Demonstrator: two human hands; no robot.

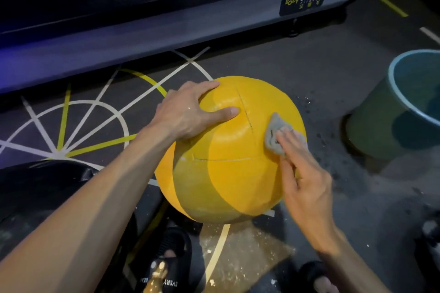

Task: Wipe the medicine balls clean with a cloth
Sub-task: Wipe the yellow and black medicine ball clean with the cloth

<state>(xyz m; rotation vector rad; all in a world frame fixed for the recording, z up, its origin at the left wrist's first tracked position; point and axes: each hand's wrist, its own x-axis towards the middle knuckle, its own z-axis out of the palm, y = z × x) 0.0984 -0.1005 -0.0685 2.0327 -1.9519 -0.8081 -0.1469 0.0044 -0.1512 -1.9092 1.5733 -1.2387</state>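
The left hand (190, 114) lies spread on the upper left of the ball (228, 150), fingers straight and splayed, thumb pointing along its top. The right hand (302, 173) presses a grey cloth (273, 135) flat against the ball's upper right side with straight fingers; the cloth is bunched under the fingertips. The yellow ball, with stitched seams and darker wet-looking patches, sits on the dark floor (297, 66), which is marked with white and yellow lines. A green bucket (381, 114) with a blue rim stands on the floor to the right, near the ball but apart from it. Behind is a grey machine base (166, 31) with a "Body Strong" label. Black sandals (171, 257) show at the bottom edge.
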